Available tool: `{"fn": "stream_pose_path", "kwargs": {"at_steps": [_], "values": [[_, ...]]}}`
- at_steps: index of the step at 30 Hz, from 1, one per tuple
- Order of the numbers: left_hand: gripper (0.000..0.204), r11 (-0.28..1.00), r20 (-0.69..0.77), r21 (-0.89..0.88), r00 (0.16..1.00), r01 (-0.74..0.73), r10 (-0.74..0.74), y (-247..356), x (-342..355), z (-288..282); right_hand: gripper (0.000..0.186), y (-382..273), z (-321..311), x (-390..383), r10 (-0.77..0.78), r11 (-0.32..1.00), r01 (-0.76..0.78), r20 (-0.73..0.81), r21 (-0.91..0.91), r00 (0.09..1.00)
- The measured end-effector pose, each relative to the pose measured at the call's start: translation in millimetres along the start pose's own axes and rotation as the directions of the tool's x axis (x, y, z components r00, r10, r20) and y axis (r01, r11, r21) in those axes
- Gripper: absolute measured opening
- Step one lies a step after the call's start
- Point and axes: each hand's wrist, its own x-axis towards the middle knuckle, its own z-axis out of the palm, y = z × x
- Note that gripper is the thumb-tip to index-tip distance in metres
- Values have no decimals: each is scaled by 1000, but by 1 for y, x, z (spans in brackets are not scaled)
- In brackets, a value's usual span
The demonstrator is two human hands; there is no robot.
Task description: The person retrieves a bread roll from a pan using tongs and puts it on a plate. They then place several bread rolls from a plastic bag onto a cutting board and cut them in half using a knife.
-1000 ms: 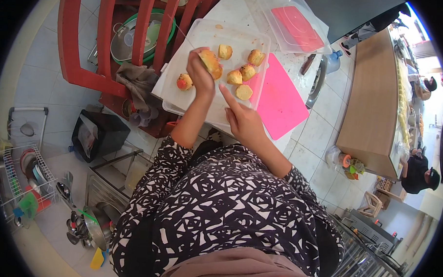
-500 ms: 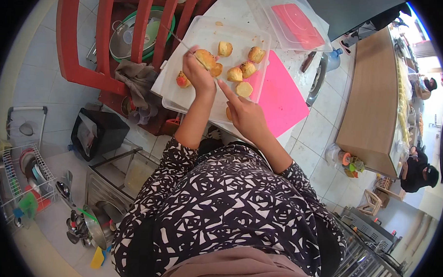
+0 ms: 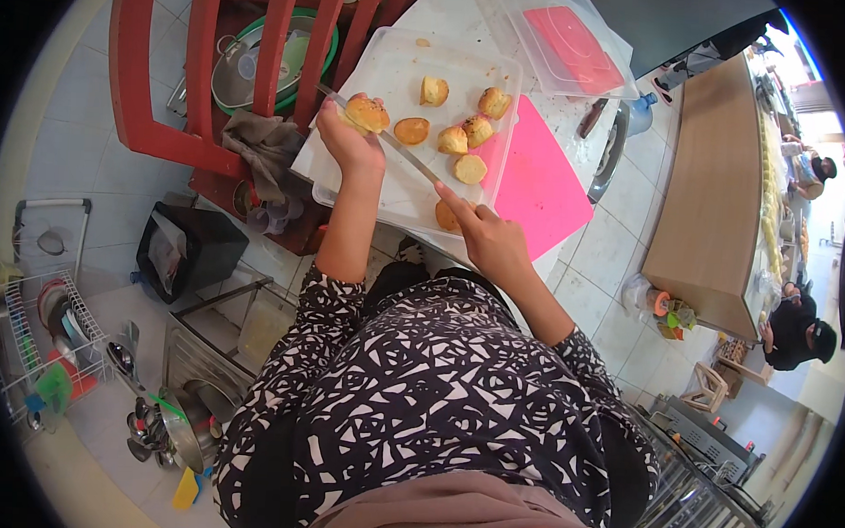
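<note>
My left hand (image 3: 345, 136) holds a golden bun (image 3: 366, 113) over the left part of a white tray (image 3: 388, 184). My right hand (image 3: 487, 236) grips the handle of a long thin knife (image 3: 389, 142), its forefinger lying along the blade. The blade runs up and left, passing under the held bun. Several cut bun pieces (image 3: 453, 135) lie on the tray, and one more piece (image 3: 446, 215) sits right by my right hand.
A pink board (image 3: 541, 189) lies right of the tray. A clear lidded box (image 3: 568, 47) stands behind it. Red chair rails (image 3: 202, 61) rise at the left over a metal pot with lid (image 3: 252, 67). A dish rack (image 3: 38, 344) stands at lower left, a wooden table (image 3: 713, 200) and another person (image 3: 797, 333) at right.
My left hand lifted the bun higher and leftward. The knife in my right hand has come up across the tray until its blade reaches the bun.
</note>
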Motion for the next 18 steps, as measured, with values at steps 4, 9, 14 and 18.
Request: {"fn": "stream_pose_path", "kwargs": {"at_steps": [4, 9, 14, 18], "values": [[39, 994, 57, -34, 993, 106, -104, -7, -4, -3, 67, 2, 2, 0, -3, 1000, 3, -39, -19, 999], [38, 995, 91, -50, 992, 88, -83, -6, -7, -5, 70, 5, 8, 2, 6, 1000, -5, -30, 9, 1000], [37, 994, 103, 9, 989, 106, -107, -1, -7, -6, 68, 6, 8, -6, 4, 999, -3, -38, 46, 999], [51, 973, 340, 230, 939, -26, -55, -8, -8, -6, 61, 13, 3, -5, 30, 985, -11, -110, 169, 994]]}}
